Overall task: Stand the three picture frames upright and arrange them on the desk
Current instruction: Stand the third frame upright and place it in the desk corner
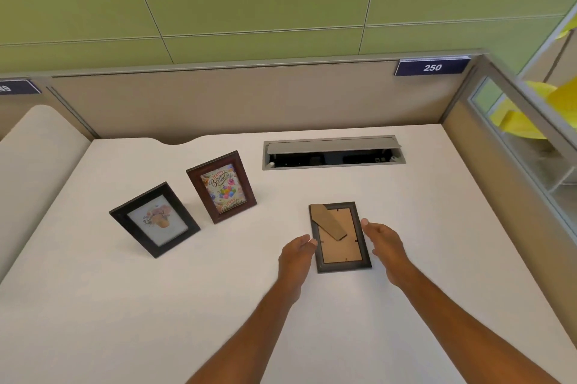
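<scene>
Both forearms reach in from the bottom edge, and I've got the left hand (296, 251) and right hand (382, 241) flanking the third frame (340, 238), which lies face down on the white tabletop (421, 212) with its cardboard back and folded stand showing. Each grip is open, fingertips right at the frame's long edges, though I cannot tell whether they actually touch it. Off to the left, well apart, the black frame (155, 219) with the flower picture and the brown frame (221, 187) with the birthday card stand upright side by side, ahead of the open cable tray (332, 152).
</scene>
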A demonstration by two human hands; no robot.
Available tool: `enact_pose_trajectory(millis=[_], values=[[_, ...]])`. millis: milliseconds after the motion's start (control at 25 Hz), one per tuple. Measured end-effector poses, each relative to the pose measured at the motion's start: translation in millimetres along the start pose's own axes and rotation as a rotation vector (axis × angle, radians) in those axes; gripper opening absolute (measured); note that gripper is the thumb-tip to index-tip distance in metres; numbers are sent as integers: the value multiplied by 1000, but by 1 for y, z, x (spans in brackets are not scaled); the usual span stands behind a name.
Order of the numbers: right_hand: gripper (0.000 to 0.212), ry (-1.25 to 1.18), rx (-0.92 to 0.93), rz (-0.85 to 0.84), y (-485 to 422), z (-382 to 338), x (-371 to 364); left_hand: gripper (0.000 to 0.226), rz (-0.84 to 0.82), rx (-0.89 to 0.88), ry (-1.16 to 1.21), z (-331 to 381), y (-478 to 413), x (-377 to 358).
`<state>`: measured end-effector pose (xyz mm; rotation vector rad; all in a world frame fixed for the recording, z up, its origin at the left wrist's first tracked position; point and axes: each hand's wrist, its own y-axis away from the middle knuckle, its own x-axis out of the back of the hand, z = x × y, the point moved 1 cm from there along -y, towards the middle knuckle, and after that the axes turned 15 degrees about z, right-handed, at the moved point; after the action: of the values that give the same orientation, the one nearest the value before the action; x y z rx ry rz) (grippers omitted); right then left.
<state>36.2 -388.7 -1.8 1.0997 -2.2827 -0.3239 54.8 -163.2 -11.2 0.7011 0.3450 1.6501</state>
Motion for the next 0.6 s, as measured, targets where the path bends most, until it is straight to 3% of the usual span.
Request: enact_pose_trajectory(millis=[200,400,600], values=[[26,16,-71,-19,-3,10,11,53,10,12,-2,-5,7,-19],[12,44,-56,-32,-4,14,2,50,51,10,-22,-7,9,-26],[13,-59,-100,-13,-12,19,1,41,109,28,13,-10,8,-23]])
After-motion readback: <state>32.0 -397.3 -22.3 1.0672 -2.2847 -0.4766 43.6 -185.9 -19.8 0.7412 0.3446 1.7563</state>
